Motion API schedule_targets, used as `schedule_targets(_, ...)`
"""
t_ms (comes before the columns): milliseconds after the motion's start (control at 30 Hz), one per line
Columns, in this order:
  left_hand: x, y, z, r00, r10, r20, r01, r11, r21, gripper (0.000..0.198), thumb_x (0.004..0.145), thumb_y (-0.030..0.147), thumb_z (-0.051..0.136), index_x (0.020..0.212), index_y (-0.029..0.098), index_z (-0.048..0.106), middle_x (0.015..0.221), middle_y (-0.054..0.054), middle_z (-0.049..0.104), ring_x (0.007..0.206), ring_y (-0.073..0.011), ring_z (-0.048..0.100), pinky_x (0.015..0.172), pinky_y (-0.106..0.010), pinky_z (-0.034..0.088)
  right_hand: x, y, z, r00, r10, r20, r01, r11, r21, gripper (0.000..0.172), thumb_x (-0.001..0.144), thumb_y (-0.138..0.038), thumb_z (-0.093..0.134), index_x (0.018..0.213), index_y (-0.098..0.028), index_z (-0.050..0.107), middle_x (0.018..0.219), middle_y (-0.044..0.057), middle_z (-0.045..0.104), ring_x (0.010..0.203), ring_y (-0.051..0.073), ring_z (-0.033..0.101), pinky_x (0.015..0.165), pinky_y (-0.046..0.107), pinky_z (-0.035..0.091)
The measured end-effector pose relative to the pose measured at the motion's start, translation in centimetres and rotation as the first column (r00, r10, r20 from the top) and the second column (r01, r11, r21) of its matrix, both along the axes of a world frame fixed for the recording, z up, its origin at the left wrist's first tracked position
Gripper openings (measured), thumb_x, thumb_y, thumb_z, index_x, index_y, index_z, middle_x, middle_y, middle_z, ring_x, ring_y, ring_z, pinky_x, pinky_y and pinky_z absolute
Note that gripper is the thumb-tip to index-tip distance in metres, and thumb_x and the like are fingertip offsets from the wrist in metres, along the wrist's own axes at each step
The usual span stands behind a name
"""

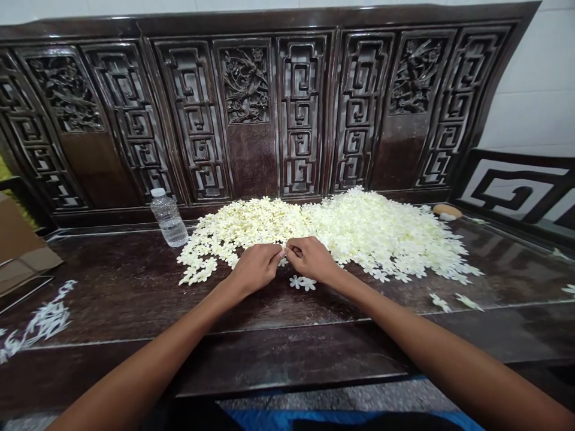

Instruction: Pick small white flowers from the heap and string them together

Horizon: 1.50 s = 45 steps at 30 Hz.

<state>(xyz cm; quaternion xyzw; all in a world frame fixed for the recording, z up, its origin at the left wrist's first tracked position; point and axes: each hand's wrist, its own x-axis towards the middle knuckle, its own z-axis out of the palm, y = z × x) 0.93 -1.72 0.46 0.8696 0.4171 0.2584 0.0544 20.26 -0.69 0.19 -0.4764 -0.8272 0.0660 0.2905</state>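
A wide heap of small cream-white fabric flowers (341, 230) lies on the dark wooden bench seat (135, 287). My left hand (256, 266) and my right hand (311, 258) meet at the heap's front edge. Both have their fingers pinched together on one small flower piece (284, 246) between them. Two loose flowers (302, 282) lie flat on the wood just under my right wrist.
A clear plastic water bottle (169, 217) stands at the heap's left. Behind it rises the carved bench back (287, 114). White cut-out scraps (40, 320) lie at the left, a cardboard box (20, 245) beyond them. A tan roundish object (447, 211) sits at the far right.
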Motion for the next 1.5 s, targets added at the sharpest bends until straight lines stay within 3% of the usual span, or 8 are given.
schedule_targets(133, -0.4, 0.9, -0.2, 0.99, -0.059, 0.125, 0.067, 0.996, -0.06, 0.039, 0.106, 0.041, 0.039, 0.075, 0.019, 0.048, 0.07, -0.001, 0.056, 0.066, -0.0171, 0.048, 0.066, -0.03, 0.029, -0.1, -0.2, 0.2, 0.998, 0.002, -0.056, -0.003, 1.0, -0.005, 0.027, 0.092, -0.027, 0.052, 0.067, -0.02, 0.047, 0.06, -0.001, 0.049, 0.055, 0.012, 0.037, 0.059, 0.029, 0.02)
schedule_targets(233, -1.1, 1.9, -0.4, 0.976, -0.05, 0.21, 0.084, 0.984, -0.156, 0.04, 0.103, 0.046, 0.042, 0.075, 0.019, 0.047, 0.069, 0.0, 0.052, 0.07, -0.0169, 0.048, 0.067, -0.029, 0.032, -0.2, -0.4, 0.3, 0.993, 0.095, -0.064, -0.093, 0.995, 0.025, 0.03, 0.094, -0.026, 0.049, 0.065, -0.02, 0.042, 0.059, -0.002, 0.047, 0.055, 0.012, 0.037, 0.059, 0.029, 0.02)
schedule_targets(533, -1.5, 2.2, 0.0, 0.973, -0.116, 0.2, 0.152, 0.972, -0.179, 0.042, 0.104, 0.051, 0.041, 0.077, 0.018, 0.046, 0.071, 0.002, 0.047, 0.071, -0.0151, 0.044, 0.068, -0.028, 0.03, 0.3, 0.4, 0.0, 0.984, 0.101, -0.146, -0.099, 0.995, 0.02, 0.028, 0.096, -0.027, 0.051, 0.069, -0.02, 0.05, 0.06, -0.003, 0.045, 0.057, 0.012, 0.037, 0.06, 0.028, 0.021)
schedule_targets(667, -2.0, 2.8, -0.1, 0.953, -0.088, 0.291, 0.148, 0.97, -0.192, 0.045, 0.102, 0.055, 0.043, 0.075, 0.019, 0.043, 0.071, 0.002, 0.043, 0.071, -0.0148, 0.041, 0.068, -0.028, 0.031, 0.1, -0.3, 0.5, 0.991, 0.048, -0.124, -0.05, 0.999, -0.006, 0.029, 0.104, -0.037, 0.047, 0.086, -0.019, 0.063, 0.069, 0.0, 0.058, 0.062, 0.014, 0.044, 0.063, 0.027, 0.025)
schedule_targets(800, -2.1, 2.9, -0.3, 0.972, -0.12, 0.204, 0.163, 0.964, -0.209, 0.045, 0.102, 0.055, 0.041, 0.078, 0.018, 0.048, 0.072, 0.002, 0.047, 0.072, -0.0151, 0.044, 0.069, -0.028, 0.032, 0.1, -0.5, 0.5, 0.991, 0.034, -0.131, -0.041, 0.998, -0.049, 0.027, 0.105, -0.038, 0.048, 0.116, -0.023, 0.068, 0.078, 0.001, 0.066, 0.067, 0.016, 0.052, 0.066, 0.026, 0.029)
schedule_targets(1000, -1.8, 2.6, -0.6, 0.981, -0.121, 0.154, 0.154, 0.961, -0.228, 0.047, 0.104, 0.057, 0.038, 0.08, 0.018, 0.05, 0.073, 0.002, 0.05, 0.072, -0.0156, 0.045, 0.069, -0.028, 0.031, 0.4, 0.2, 0.5, 0.976, 0.085, -0.2, -0.088, 0.996, -0.011, 0.018, 0.1, -0.026, 0.057, 0.092, -0.018, 0.071, 0.08, 0.004, 0.069, 0.071, 0.016, 0.056, 0.069, 0.027, 0.034)
schedule_targets(1267, -1.7, 2.5, -0.4, 0.947, -0.09, 0.307, 0.19, 0.93, -0.313, 0.048, 0.1, 0.063, 0.045, 0.081, 0.019, 0.047, 0.075, 0.002, 0.047, 0.071, -0.0153, 0.045, 0.069, -0.028, 0.034, 0.2, 0.0, 0.3, 0.915, 0.07, -0.397, -0.098, 0.994, -0.051, 0.026, 0.099, -0.036, 0.058, 0.088, -0.016, 0.069, 0.078, 0.003, 0.068, 0.071, 0.017, 0.058, 0.069, 0.028, 0.04)
schedule_targets(1500, -1.5, 2.2, -0.2, 0.928, -0.091, 0.362, 0.213, 0.926, -0.313, 0.043, 0.101, 0.056, 0.047, 0.079, 0.018, 0.05, 0.071, 0.002, 0.05, 0.067, -0.0145, 0.045, 0.068, -0.028, 0.035, 0.6, 0.6, 0.0, 0.968, 0.099, -0.233, -0.122, 0.989, -0.088, 0.025, 0.103, -0.039, 0.051, 0.094, -0.019, 0.063, 0.076, 0.0, 0.063, 0.069, 0.015, 0.053, 0.066, 0.027, 0.033)
